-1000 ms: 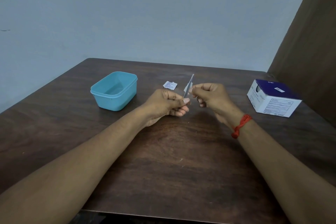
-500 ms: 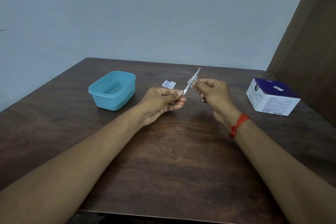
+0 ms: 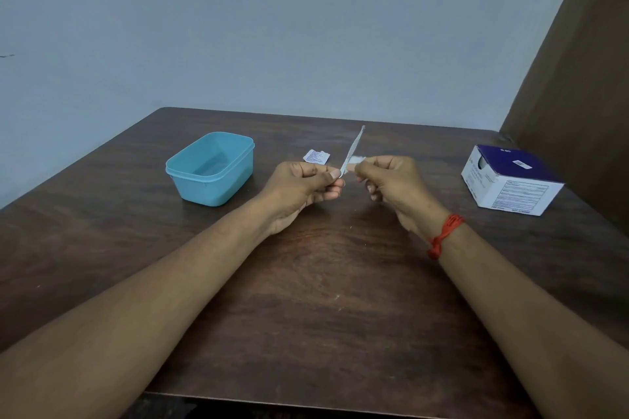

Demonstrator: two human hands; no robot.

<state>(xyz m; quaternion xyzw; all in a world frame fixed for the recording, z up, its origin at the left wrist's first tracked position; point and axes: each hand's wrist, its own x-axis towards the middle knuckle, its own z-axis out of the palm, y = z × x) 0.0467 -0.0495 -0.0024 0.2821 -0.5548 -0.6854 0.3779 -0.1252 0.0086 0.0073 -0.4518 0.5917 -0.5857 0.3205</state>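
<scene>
A thin white sachet (image 3: 354,148) stands edge-on above the middle of the dark wooden table (image 3: 306,299). My left hand (image 3: 303,187) pinches its lower end between thumb and forefinger. My right hand (image 3: 388,184), with a red thread on the wrist, pinches the sachet from the right side, where a white flap (image 3: 357,160) shows beside the fingers. Both hands hover over the table, close together. What the sachet contains is hidden.
An open turquoise plastic tub (image 3: 212,168) stands to the left of my hands. A small printed white packet (image 3: 316,156) lies flat behind my left hand. A white and purple carton (image 3: 510,180) sits at the right, near a brown panel (image 3: 578,78).
The sachet has tilted and risen a little between my fingers, and the white flap now shows at my right fingertips. Both hands stay close together over the table's middle.
</scene>
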